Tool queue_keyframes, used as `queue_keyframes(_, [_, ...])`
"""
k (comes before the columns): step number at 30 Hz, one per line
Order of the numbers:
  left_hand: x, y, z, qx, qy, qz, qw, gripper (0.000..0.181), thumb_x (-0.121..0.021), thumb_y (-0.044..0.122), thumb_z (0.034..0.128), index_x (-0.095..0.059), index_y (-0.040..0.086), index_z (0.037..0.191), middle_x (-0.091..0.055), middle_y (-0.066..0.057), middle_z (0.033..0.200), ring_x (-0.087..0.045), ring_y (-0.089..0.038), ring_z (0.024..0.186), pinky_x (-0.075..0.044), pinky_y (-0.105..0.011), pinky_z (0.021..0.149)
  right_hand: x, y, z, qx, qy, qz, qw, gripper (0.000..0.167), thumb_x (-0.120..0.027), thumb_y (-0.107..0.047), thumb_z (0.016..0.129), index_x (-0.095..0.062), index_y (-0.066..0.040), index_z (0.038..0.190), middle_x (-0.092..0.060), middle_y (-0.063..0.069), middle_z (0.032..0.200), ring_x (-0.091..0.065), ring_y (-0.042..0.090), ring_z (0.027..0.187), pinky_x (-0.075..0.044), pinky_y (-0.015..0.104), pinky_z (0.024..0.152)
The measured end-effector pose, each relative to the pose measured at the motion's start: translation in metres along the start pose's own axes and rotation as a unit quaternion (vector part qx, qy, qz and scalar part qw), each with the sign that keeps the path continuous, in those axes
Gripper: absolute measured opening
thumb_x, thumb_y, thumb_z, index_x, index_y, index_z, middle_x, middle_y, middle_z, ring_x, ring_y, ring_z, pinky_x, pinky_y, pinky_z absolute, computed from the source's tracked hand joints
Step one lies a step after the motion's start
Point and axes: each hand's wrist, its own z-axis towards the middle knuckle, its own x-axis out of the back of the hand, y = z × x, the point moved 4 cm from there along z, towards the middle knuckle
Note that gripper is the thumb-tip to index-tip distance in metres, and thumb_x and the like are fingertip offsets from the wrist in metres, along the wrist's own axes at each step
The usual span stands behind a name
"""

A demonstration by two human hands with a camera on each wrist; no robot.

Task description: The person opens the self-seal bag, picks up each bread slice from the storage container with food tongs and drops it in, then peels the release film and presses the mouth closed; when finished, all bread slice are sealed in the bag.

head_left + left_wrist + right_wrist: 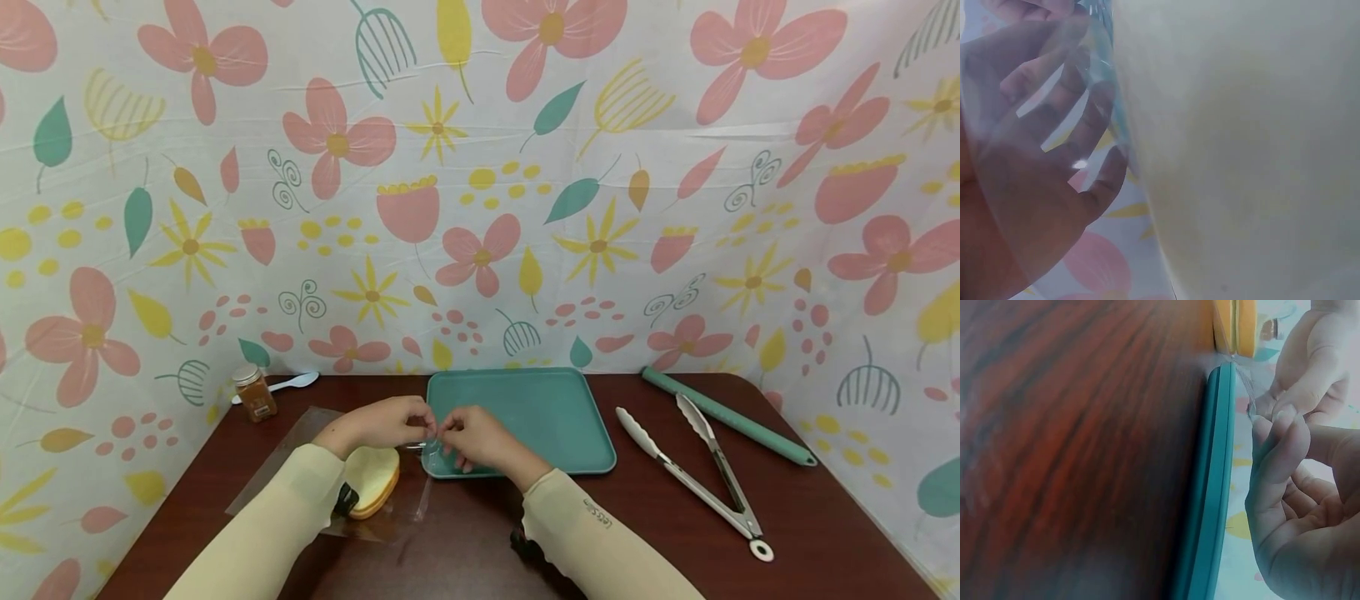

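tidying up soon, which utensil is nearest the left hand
The pale spoon by the jar; the tongs and green rod lie farther off, right of the tray.

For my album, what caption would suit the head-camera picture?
Two hands pinch clear plastic near bread and a tray.

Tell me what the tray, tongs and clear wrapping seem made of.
Tray: probably plastic, smooth, satiny, evenly coloured.
Tongs: apparently metal, with silvery shine; white, duller tips possibly plastic or silicone.
Clear wrapping: likely plastic film, being glossy and see-through, with glints.
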Motion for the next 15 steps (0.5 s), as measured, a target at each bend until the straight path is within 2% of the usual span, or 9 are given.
queue_keyframes(9, [-0.0026,-0.0015,-0.0001,0.003,-0.007,-0.004,1.0,0.016,-0.058,0.02,0.1118,-0.074,0.017,0.112,-0.068,0.0,0.117,-0.061,-0.01,0.101,-0.055,-0.033,0.09,0.0003,-0.0014,-0.0014,0.002,-0.001,-0.008,1.0,0.019,-0.062,-0.014,0.108,-0.076,-0.003,0.111,-0.076,0.011,0.087,-0.061,0.012,0.052,-0.059,0.03,0.051])
queue_keyframes(15, [-0.0025,-0.0016,-0.0009,0.005,-0.004,0.0,1.0,0.018,-0.057,0.019,0.112,-0.075,0.015,0.113,-0.068,0.001,0.115,-0.06,-0.009,0.098,-0.054,-0.032,0.088,0.0,-0.0048,-0.0031,0.005,0.002,-0.012,0.9999,0.017,-0.062,-0.013,0.108,-0.076,-0.003,0.109,-0.074,0.01,0.084,-0.061,0.013,0.052,-0.06,0.033,0.052])
